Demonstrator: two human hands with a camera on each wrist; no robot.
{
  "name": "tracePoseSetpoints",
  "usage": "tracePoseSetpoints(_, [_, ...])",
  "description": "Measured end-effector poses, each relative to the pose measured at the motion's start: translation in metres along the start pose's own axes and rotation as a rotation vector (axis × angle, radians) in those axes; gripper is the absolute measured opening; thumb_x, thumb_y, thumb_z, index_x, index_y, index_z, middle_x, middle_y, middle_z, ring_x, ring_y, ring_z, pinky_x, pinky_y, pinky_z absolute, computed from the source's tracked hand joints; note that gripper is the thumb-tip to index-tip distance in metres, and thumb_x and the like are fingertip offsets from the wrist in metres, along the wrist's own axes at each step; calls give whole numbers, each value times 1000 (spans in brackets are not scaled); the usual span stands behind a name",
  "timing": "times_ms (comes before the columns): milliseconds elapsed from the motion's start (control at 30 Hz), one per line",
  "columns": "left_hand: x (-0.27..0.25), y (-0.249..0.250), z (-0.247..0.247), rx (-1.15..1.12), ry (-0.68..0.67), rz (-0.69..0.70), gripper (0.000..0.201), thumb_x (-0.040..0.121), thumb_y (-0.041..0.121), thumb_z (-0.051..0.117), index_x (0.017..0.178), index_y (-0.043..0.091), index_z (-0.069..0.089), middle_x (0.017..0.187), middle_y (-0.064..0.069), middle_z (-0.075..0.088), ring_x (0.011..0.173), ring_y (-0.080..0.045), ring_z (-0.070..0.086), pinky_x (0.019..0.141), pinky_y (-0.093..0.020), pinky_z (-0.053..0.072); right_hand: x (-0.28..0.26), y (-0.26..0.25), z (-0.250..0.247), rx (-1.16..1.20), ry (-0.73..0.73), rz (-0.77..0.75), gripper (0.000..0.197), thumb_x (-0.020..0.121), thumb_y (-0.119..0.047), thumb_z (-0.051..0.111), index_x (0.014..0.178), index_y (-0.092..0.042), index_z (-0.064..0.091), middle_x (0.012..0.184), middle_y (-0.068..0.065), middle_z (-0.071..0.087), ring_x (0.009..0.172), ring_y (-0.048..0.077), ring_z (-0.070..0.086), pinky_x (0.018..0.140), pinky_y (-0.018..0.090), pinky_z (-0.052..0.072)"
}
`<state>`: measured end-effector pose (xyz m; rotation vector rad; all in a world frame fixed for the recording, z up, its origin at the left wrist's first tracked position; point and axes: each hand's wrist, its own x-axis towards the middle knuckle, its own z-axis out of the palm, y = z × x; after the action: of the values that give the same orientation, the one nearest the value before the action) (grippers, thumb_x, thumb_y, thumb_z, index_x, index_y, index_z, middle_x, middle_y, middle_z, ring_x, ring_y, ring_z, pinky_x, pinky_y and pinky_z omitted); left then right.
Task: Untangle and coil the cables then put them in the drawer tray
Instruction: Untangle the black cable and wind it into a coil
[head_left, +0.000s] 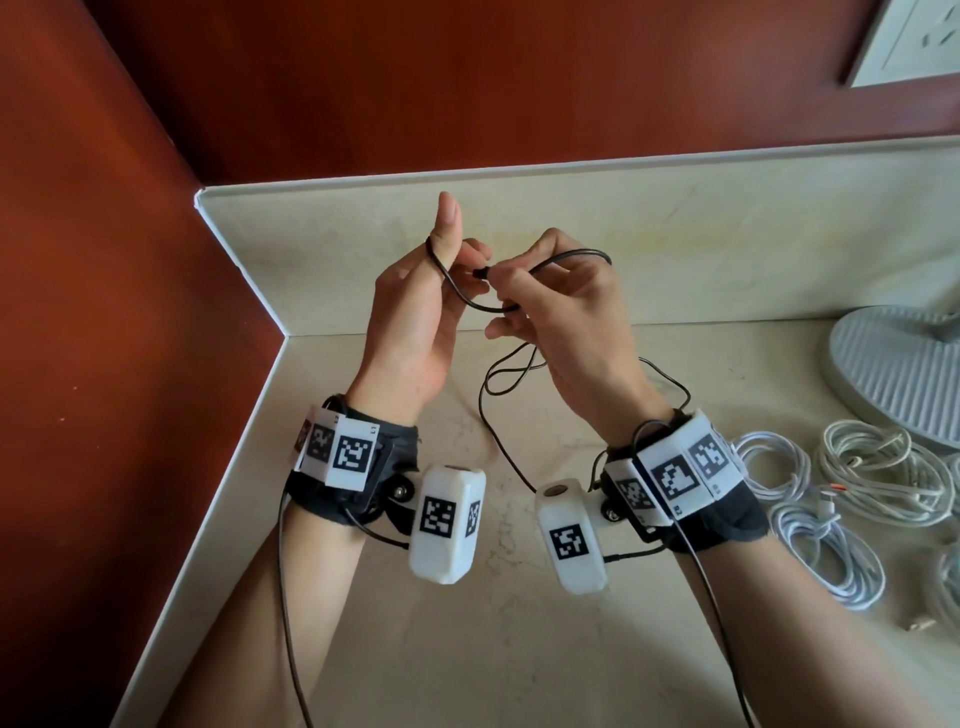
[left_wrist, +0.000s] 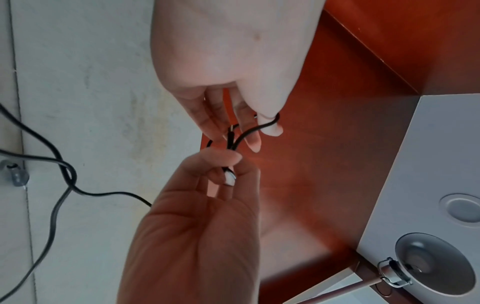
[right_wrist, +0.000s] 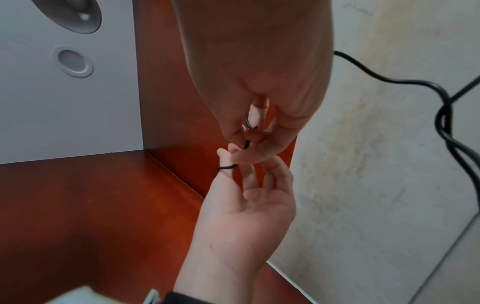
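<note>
Above the counter (head_left: 519, 649), both hands raised, left hand (head_left: 415, 312) thumb-up, looped by black cable (head_left: 467, 299), right hand (head_left: 566, 317) pinching it

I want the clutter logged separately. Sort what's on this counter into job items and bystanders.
Job items:
black cable, looped round the left hand thumb and pinched by the right hand
white cables, bundled on the counter

Bystanders:
grey ribbed round base at the right edge

No drawer tray is in view.
</note>
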<state>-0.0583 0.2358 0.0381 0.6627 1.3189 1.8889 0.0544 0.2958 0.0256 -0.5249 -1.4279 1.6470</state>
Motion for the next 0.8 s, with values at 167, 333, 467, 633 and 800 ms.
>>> tracePoseSetpoints(167, [-6,3,6,56,-69,31,49,96,54,52,70,16,67,78,4,70,81,-16,67,82,-41,49,-1,5,3,-29,27,-27,21,88,7,66,72,-5,58,104,30,68,95,32,76,69,37,64])
tracePoseSetpoints(333, [-7,4,4,155,-16,75,52,99,57,53,68,23,76,78,2,70,79,-15,68,96,-43,48,0,15,3,-96,10,59,16,92,6,62,86,-5,52,108,21,72,80,19,75,67,36,63])
tracePoseSetpoints(467, [-7,-1,4,187,18,34,53,98,61,50,79,23,82,74,0,68,74,-13,64,85,-37,46,1,12,-2,-189,33,94,22,96,-4,61,99,-12,41,89,27,72,57,22,62,57,44,60])
tracePoseSetpoints(633, [-5,1,10,-49,2,-71,55,106,56,37,102,13,72,71,7,64,61,-3,57,69,-21,45,2,1,-12,-421,-94,29,19,105,-30,58,100,-11,58,61,-5,57,49,15,54,55,38,47])
tracePoseSetpoints(800, [-2,6,2,-265,-9,-141,54,106,58,36,113,12,65,73,7,53,62,-4,50,69,-18,49,-2,-5,-13,-505,-397,47,57,103,-56,48,113,-2,62,82,2,44,69,19,43,63,44,45])
